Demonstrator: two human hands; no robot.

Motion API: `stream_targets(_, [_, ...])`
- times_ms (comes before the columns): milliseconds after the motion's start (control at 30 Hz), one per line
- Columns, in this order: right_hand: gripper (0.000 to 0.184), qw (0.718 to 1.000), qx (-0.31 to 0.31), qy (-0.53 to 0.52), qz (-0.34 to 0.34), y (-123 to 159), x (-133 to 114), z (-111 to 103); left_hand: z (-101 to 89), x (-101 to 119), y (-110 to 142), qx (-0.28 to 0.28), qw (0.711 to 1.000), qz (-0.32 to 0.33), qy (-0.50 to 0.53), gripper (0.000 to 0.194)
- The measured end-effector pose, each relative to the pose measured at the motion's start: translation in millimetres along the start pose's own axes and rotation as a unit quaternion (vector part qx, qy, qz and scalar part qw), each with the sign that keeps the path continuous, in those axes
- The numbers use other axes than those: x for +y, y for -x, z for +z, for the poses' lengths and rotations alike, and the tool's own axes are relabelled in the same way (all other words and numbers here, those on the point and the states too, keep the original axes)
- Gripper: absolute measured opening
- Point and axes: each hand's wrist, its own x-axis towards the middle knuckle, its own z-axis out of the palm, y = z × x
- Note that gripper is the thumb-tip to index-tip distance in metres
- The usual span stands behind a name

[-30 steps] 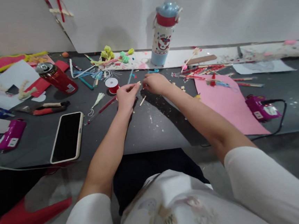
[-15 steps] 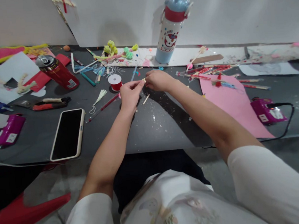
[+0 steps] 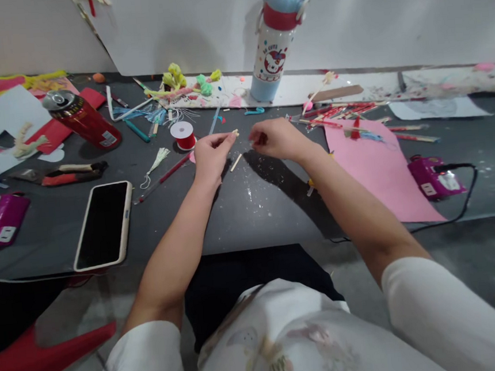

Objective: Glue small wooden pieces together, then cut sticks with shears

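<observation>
My left hand [image 3: 210, 152] is closed in a pinch, with a small cream-coloured piece [image 3: 236, 133] showing at the thumb and fingertips. Just to its right, a short gap away, my right hand [image 3: 276, 138] hovers above the table with its fingers curled together. Its fingertips are slightly blurred, and anything in them is too small to make out. On the dark table below and between the hands lies a short pale wooden stick [image 3: 236, 163], with fine crumbs around it. A spool of red ribbon [image 3: 189, 142] stands just left of my left hand.
Leftward lie a phone [image 3: 104, 227], pliers [image 3: 73, 173], a tassel [image 3: 157, 161] and a red can [image 3: 90, 124]. A bottle [image 3: 268, 62] stands behind. Pink paper [image 3: 371, 169] lies rightward, near a purple device [image 3: 435, 178] with a cable and several red-wrapped sticks [image 3: 340, 112].
My right hand has come away from my left hand, moving right and opening a gap between them. The small cream-coloured piece stays in my left fingertips. The whole view has shifted slightly.
</observation>
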Motion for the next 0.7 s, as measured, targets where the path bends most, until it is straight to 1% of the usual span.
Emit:
stream_targets(67, [0.025,0.999,0.024,-0.047,0.008,13.6,-3.0,0.7,2.2,2.0,3.6,-0.010,0.999,-0.029,0.022,0.006])
stream_targets(133, [0.023,0.993,0.060,-0.100,0.003,25.0,-5.7,1.4,4.3,3.9,7.4,-0.025,0.998,-0.046,0.026,0.006])
stream_targets(200, [0.020,0.981,0.100,-0.167,-0.002,33.3,-7.7,2.2,5.9,5.4,10.6,-0.047,0.997,-0.055,0.024,0.007])
stream_targets(300, [0.017,0.953,0.138,-0.268,0.020,39.5,-9.1,3.5,7.0,6.8,13.6,-0.081,0.995,-0.061,0.024,0.008])
stream_targets(433, [0.021,0.904,0.151,-0.397,0.047,41.0,-8.8,5.7,7.1,8.6,15.3,-0.098,0.993,-0.060,0.025,0.010])
stream_targets(533, [0.022,0.879,0.138,-0.454,0.045,42.1,-8.7,6.7,7.3,9.5,16.3,-0.100,0.992,-0.065,0.034,0.011])
stream_targets(633, [0.021,0.874,0.131,-0.467,0.035,43.9,-8.4,6.5,7.7,9.5,17.7,-0.108,0.992,-0.054,0.044,0.013])
stream_targets(700, [0.020,0.881,0.141,-0.450,0.031,45.1,-7.5,5.7,7.9,9.7,19.0,-0.110,0.992,-0.051,0.039,0.015])
